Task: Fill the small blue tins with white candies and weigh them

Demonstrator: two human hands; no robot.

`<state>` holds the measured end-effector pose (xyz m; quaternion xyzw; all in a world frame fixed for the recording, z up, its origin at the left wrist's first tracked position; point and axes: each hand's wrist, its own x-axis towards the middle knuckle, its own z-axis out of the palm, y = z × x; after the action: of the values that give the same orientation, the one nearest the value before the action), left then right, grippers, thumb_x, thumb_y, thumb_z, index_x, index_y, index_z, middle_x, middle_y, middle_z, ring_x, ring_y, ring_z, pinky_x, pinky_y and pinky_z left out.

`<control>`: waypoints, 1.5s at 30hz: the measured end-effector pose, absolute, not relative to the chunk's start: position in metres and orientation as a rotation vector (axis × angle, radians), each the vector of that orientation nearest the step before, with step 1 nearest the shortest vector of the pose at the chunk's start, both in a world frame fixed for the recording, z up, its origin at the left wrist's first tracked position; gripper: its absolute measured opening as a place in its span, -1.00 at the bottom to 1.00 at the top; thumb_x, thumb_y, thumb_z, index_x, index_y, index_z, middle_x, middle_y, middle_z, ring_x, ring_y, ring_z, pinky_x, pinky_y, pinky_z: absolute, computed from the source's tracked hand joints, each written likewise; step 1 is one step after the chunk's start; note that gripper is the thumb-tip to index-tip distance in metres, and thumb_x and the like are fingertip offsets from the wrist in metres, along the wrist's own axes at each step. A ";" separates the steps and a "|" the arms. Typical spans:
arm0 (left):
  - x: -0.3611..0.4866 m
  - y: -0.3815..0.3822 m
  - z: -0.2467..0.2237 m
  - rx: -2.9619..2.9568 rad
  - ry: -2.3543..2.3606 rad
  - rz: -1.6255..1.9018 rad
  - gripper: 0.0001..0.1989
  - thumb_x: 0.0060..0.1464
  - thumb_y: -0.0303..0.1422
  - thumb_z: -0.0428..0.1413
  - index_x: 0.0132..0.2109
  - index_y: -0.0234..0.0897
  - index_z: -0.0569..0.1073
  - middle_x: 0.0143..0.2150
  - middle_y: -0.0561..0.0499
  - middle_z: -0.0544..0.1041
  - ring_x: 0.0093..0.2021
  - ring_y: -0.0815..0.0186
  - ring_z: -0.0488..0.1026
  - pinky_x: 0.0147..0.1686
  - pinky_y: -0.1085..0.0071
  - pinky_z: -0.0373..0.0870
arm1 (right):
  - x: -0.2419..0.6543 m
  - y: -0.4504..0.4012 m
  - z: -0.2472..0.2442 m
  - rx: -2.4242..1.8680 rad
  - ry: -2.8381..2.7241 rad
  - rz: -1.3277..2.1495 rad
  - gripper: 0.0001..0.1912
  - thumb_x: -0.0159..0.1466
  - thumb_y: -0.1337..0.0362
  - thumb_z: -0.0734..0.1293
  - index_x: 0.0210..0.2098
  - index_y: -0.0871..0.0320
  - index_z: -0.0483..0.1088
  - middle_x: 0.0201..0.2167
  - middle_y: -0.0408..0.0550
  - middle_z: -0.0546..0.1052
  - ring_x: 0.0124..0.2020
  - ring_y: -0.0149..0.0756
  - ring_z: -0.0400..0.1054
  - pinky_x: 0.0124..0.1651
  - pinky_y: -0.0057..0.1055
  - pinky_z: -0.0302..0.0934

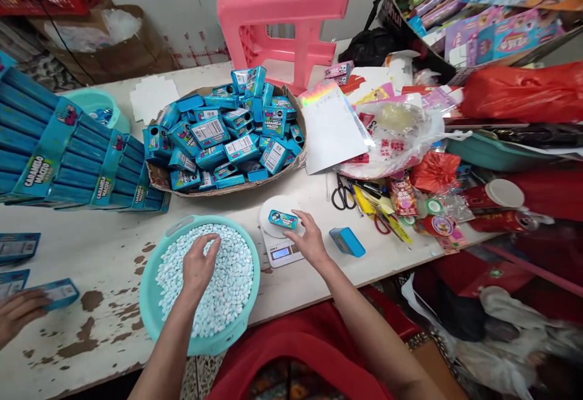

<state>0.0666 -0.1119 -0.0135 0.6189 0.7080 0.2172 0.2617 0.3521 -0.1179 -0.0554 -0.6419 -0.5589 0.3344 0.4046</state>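
My right hand (312,242) has its thumb and fingers closed about the right end of a small blue candy box (283,220). That box is over the round plate of a white digital scale (279,248) with a lit display. Over a turquoise basin (148,321) is my left hand (199,266), its thumb and fingertips brought together; anything in them is too small to make out. Pale blue and white candies (228,284) fill the basin. To the right of my right hand, another blue box (347,242) lies on the table.
A cardboard tray (218,190) heaped with blue boxes stands behind the basin. Stacked blue cartons (77,151) rise at left. A co-worker's hand (20,315) touches a blue box at the left edge. Scissors (342,193), a yellow cutter (364,201) and a pink stool (286,17) are on the table.
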 end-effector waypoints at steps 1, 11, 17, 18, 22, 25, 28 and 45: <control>0.069 -0.111 -0.013 1.675 1.908 0.590 -0.68 0.12 -0.10 -0.03 -0.21 -0.21 0.47 -0.11 -0.07 0.51 -0.08 0.13 0.43 -0.14 0.28 0.34 | 0.357 -0.124 -0.050 -1.628 -1.415 0.816 -0.49 0.12 0.24 0.40 0.06 0.08 0.29 0.01 0.04 0.40 0.06 -0.13 0.28 0.06 -0.15 0.24; 0.087 -0.101 -0.014 1.703 1.811 0.602 -0.69 0.12 -0.13 -0.04 -0.23 -0.22 0.48 -0.18 -0.01 0.53 -0.18 0.22 0.44 -0.14 0.36 0.31 | 0.434 -0.201 -0.033 -1.895 -1.272 0.392 -0.69 0.25 0.16 0.30 -0.03 0.10 0.38 -0.08 0.06 0.43 -0.01 -0.13 0.32 0.04 -0.07 0.25; 0.107 -0.090 -0.011 1.747 1.758 0.625 -0.70 0.12 -0.15 -0.03 -0.25 -0.23 0.49 -0.24 -0.02 0.53 -0.22 0.24 0.44 -0.18 0.38 0.31 | 0.439 -0.221 -0.042 -1.933 -1.254 0.374 -0.71 0.25 0.17 0.30 -0.07 0.12 0.40 -0.11 0.05 0.46 -0.04 -0.15 0.33 0.04 -0.10 0.24; 0.111 -0.088 -0.010 1.747 1.742 0.638 -0.71 0.12 -0.16 -0.02 -0.24 -0.24 0.49 -0.23 -0.02 0.53 -0.21 0.24 0.44 -0.18 0.38 0.31 | 0.438 -0.223 -0.043 -1.934 -1.247 0.371 -0.72 0.25 0.17 0.30 -0.07 0.12 0.40 -0.11 0.05 0.46 -0.04 -0.15 0.33 0.04 -0.10 0.24; 0.129 -0.079 -0.007 1.740 1.668 0.647 -0.72 0.11 -0.16 0.00 -0.20 -0.23 0.48 -0.21 -0.02 0.52 -0.21 0.25 0.45 -0.15 0.35 0.32 | 0.441 -0.228 -0.043 -1.935 -1.236 0.368 -0.73 0.25 0.18 0.30 -0.08 0.13 0.41 -0.11 0.05 0.46 -0.04 -0.15 0.33 0.04 -0.11 0.24; 0.146 -0.073 -0.009 1.657 1.593 0.623 -0.71 0.11 -0.15 0.01 -0.14 -0.21 0.45 -0.19 -0.03 0.51 -0.21 0.24 0.45 -0.16 0.33 0.34 | 0.444 -0.229 -0.041 -1.933 -1.240 0.332 -0.75 0.26 0.21 0.30 -0.09 0.13 0.40 -0.12 0.05 0.46 -0.05 -0.15 0.33 0.05 -0.10 0.22; 0.168 -0.065 -0.022 1.669 1.476 0.658 -0.62 0.05 -0.15 0.08 0.00 -0.19 0.38 -0.02 -0.08 0.44 -0.03 0.18 0.39 -0.09 0.29 0.33 | 0.438 -0.224 -0.039 -1.890 -1.275 0.338 -0.75 0.26 0.23 0.29 -0.07 0.12 0.39 -0.12 0.05 0.46 -0.04 -0.16 0.32 0.06 -0.12 0.22; 0.168 -0.121 0.003 0.299 0.958 1.077 -0.52 0.07 0.01 0.02 -0.11 -0.31 0.47 -0.12 -0.14 0.50 -0.06 0.15 0.45 -0.13 0.28 0.38 | 0.337 -0.169 0.016 -1.577 -1.859 0.707 -0.67 0.20 0.16 0.37 -0.07 0.10 0.35 -0.16 0.01 0.50 -0.11 -0.12 0.36 -0.08 -0.24 0.20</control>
<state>0.1677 -0.1206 0.0033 0.1362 0.4370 0.4913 0.7410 0.3365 -0.1694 0.0160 -0.5931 -0.6992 0.2661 0.2974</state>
